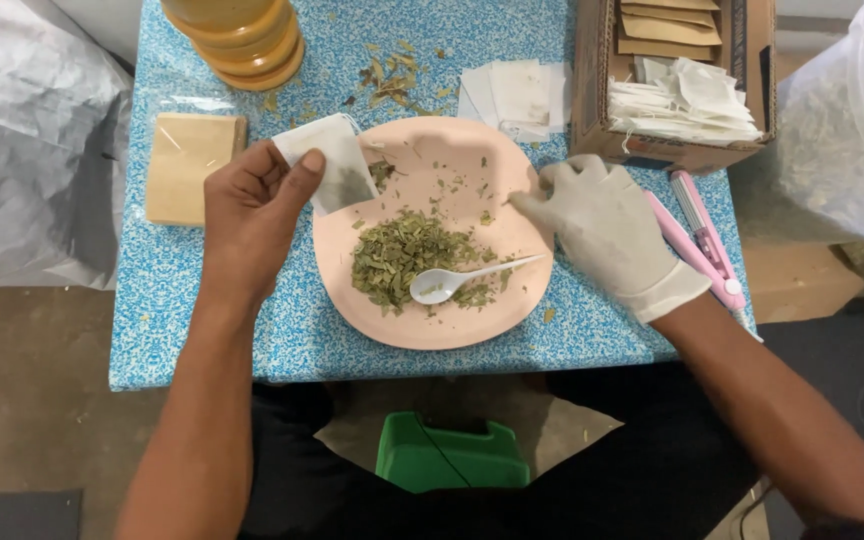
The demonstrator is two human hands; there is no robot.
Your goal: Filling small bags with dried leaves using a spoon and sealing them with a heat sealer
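Green plastic stool (452, 455) sits nearest, below the blue speckled table (202, 330). On the table, a round pink plate (432, 320) carries crumbled dried green leaves (402, 255) and a white plastic spoon (452, 280). Left of the plate, the bare left hand (252, 205) pinches a small white paper sachet (327, 165) between thumb and fingers. At the plate's right rim, the white-gloved right hand (607, 225) rests loosely spread, fingertips touching the rim, holding nothing. Beyond the plate stands an open cardboard box (592, 90) of sachets.
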